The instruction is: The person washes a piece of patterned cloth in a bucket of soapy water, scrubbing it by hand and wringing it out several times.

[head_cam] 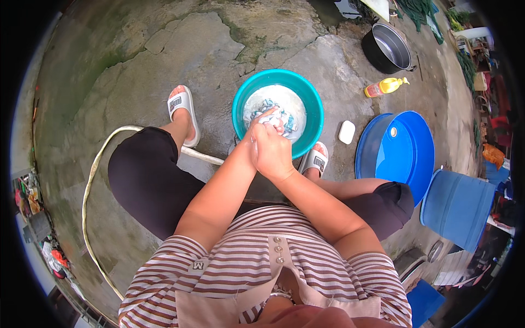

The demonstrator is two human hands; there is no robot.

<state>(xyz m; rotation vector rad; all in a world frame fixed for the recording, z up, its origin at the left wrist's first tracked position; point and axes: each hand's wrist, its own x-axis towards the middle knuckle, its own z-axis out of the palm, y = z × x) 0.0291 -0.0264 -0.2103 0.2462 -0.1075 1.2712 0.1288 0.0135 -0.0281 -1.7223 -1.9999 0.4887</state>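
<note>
A teal plastic basin (316, 110) holding cloudy, sudsy water stands on the ground between my feet. Above its near side my two hands are pressed together over a wet cloth (290, 121) with a blue, grey and white pattern. My right hand (274, 149) is closed on the cloth, its back facing up. Partly covered by it, my left hand (262, 123) also grips the cloth, with fingers reaching towards the basin's middle. The cloth's lower part hangs or lies in the water; the hands hide the rest of it.
Right of the basin are a white soap-box-like object (347, 132), a yellow pump bottle (385, 87), a dark metal pot (386, 48) and a blue plastic tub (371, 143). A blue barrel (457, 209) lies beyond. A pale hose (87, 197) curves over the cracked concrete at left.
</note>
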